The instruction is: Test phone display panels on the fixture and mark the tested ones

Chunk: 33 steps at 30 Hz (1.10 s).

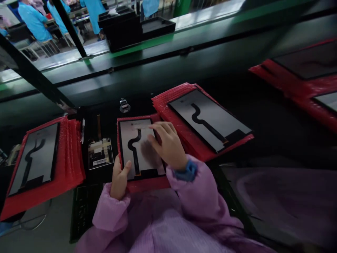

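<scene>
In front of me an LCD panel (144,147) lies on a red bubble-wrap sleeve (150,185), its grey back up with a black curved flex cable (134,151) on it. My left hand (120,177) grips the panel and sleeve at the lower left corner, thumb on top and fingers hidden underneath. Over the panel's upper right is my right hand (168,144), fingers stretched and slightly apart, with nothing visible in them. Whether its fingertips touch the panel I cannot tell. A second LCD panel (210,116) rests on red sleeves to the right.
Another panel (37,158) tops a stack of red sleeves (70,151) at left. Between the stacks sit a small circuit module (100,153), a white pen (83,130) and a little clear-based metal item (124,105). Black trays (123,30) stand on the ledge; people in blue work beyond.
</scene>
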{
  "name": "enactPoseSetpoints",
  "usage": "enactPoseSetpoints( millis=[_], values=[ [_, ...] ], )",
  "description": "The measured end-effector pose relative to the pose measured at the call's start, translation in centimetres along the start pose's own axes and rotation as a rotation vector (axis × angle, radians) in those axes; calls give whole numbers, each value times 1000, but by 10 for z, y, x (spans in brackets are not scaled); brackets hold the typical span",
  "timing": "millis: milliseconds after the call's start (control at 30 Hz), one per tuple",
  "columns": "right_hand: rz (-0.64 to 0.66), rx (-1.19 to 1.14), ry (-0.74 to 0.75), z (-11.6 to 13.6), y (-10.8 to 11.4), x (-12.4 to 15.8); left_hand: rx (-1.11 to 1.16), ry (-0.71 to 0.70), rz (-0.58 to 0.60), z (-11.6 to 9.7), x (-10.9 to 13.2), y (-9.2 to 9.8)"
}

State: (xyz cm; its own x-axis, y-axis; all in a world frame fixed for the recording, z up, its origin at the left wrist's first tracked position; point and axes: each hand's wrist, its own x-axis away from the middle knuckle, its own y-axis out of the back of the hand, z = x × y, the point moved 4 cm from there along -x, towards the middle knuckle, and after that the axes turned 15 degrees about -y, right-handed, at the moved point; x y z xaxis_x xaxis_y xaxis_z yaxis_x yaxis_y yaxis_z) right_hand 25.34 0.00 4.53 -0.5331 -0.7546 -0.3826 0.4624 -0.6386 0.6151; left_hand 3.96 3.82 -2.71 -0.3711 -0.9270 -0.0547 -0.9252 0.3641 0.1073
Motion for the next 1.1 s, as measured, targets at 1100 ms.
enactPoseSetpoints(
  millis=[1100],
  values=[
    [-263,215,32,-28,52,133,508,327,436,-45,-6,-174]
  ],
)
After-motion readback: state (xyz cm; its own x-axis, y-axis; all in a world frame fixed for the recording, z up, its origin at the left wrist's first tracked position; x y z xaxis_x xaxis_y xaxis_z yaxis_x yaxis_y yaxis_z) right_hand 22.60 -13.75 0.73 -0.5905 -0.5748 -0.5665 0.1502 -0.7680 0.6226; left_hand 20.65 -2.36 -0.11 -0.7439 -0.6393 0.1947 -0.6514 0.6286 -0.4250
